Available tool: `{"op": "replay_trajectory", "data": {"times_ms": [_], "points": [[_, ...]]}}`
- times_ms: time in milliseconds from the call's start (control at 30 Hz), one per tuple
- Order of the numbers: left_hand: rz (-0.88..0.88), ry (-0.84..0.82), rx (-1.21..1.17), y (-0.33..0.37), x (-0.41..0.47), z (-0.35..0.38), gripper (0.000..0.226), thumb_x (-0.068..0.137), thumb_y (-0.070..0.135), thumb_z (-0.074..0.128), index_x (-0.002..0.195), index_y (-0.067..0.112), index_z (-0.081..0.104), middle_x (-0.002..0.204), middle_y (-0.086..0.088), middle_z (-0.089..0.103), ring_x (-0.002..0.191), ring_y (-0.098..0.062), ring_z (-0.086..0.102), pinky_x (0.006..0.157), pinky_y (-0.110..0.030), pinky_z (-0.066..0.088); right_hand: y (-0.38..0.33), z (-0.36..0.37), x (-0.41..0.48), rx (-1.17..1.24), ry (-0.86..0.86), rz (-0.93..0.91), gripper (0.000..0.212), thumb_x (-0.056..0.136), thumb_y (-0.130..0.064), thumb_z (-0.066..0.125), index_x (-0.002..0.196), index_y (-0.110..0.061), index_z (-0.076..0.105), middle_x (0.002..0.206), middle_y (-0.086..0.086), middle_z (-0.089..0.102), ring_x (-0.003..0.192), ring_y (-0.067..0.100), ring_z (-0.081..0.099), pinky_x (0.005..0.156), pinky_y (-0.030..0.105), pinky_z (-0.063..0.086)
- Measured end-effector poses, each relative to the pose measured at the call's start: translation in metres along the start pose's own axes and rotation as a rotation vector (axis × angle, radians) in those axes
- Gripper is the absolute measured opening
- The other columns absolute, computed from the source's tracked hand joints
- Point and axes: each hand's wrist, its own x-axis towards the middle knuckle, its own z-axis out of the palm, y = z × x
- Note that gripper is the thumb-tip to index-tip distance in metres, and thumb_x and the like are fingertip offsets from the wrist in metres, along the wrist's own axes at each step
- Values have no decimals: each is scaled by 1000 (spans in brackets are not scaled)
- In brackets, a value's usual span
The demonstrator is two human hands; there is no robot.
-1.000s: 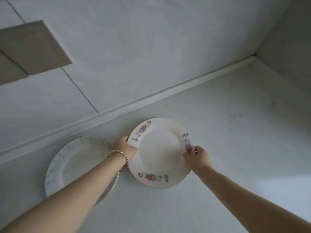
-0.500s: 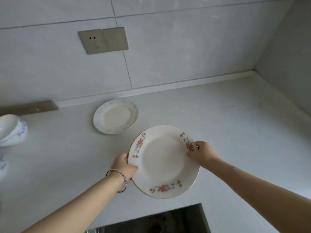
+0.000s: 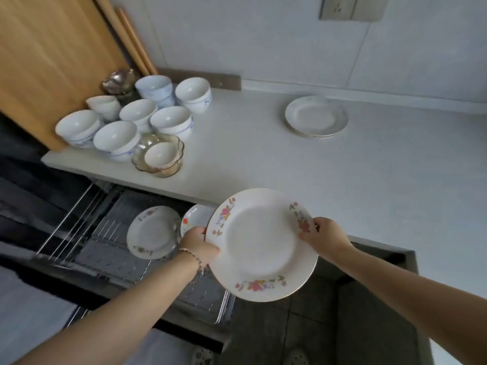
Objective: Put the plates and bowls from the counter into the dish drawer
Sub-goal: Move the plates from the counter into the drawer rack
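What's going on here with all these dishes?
A person is putting dishes away. They grip a floral plate by its rim, left hand on one side and right hand on the other, in front of the counter and near the open dish drawer. In the drawer's wire rack, two plates already sit. A cluster of bowls and a small stack of plates remain on the counter.

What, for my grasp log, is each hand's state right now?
Left hand: gripping the floral plate by its left rim.
Right hand: gripping the same plate's right rim.
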Motion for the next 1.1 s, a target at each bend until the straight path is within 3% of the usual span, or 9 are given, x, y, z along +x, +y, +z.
{"op": "replay_trajectory", "data": {"times_ms": [133, 200, 367, 500, 600, 733, 900, 1000, 1100], "points": [[-49, 64, -59, -73, 4, -71, 20, 72, -4, 56, 83, 10, 64, 78, -3, 63, 84, -26, 61, 69, -31, 54, -47, 86, -13, -17, -78, -43, 24, 89, -22, 55, 87, 0, 65, 76, 11, 63, 67, 21, 56, 57, 28, 43], [-72, 108, -72, -106, 12, -108, 21, 72, -4, 55, 86, 9, 64, 78, -3, 62, 84, -25, 61, 68, -29, 53, -71, 132, -18, -27, -100, -54, 23, 89, -24, 55, 88, -3, 65, 77, 9, 62, 67, 21, 56, 55, 27, 42], [-137, 101, -125, -166, 45, -188, 27, 76, -12, 52, 78, 15, 57, 75, 2, 55, 90, -25, 58, 87, -45, 55, -119, 230, -20, -39, -133, -13, 20, 88, -24, 59, 74, -9, 58, 71, 7, 58, 62, 20, 54, 47, 22, 41], [-151, 80, -103, -190, 76, -222, 38, 75, -12, 55, 108, 6, 61, 101, -8, 64, 94, -28, 60, 84, -48, 55, -140, 281, -7, -9, -145, 56, 16, 88, -22, 59, 90, -6, 61, 73, 6, 58, 66, 22, 56, 57, 29, 46], [-163, 63, -46, -198, 109, -233, 45, 76, -12, 57, 118, 5, 58, 117, -11, 63, 94, -26, 58, 89, -47, 54, -147, 310, 12, -29, -138, 92, 20, 87, -21, 59, 94, -3, 59, 76, 8, 58, 77, 27, 57, 59, 29, 44], [-206, 49, -6, -204, 153, -239, 52, 77, -12, 59, 124, 8, 54, 122, -9, 62, 101, -28, 60, 87, -43, 56, -154, 340, 48, -10, -137, 166, 37, 87, -21, 59, 116, 1, 57, 102, 18, 63, 91, 31, 59, 80, 38, 50], [-265, 110, 42, -211, 214, -245, 47, 76, -13, 59, 119, 7, 58, 118, -9, 64, 107, -30, 61, 89, -43, 55, -171, 375, 91, 36, -148, 225, 38, 89, -23, 53, 121, -3, 54, 108, 19, 63, 97, 34, 59, 74, 29, 38], [-294, 136, 72, -218, 255, -248, 46, 79, -13, 55, 120, 6, 57, 117, -11, 64, 108, -31, 60, 86, -32, 51, -176, 404, 116, 109, -113, 291, 38, 92, -25, 49, 126, -8, 53, 114, 18, 64, 99, 34, 59, 77, 33, 43], [-274, 114, 134, -230, 303, -243, 48, 80, -10, 53, 124, 8, 55, 121, -11, 63, 110, -31, 59, 88, -33, 50, -172, 437, 139, 173, -67, 370, 39, 94, -28, 46, 128, -11, 51, 108, 16, 64, 95, 33, 60, 76, 34, 46]]}}
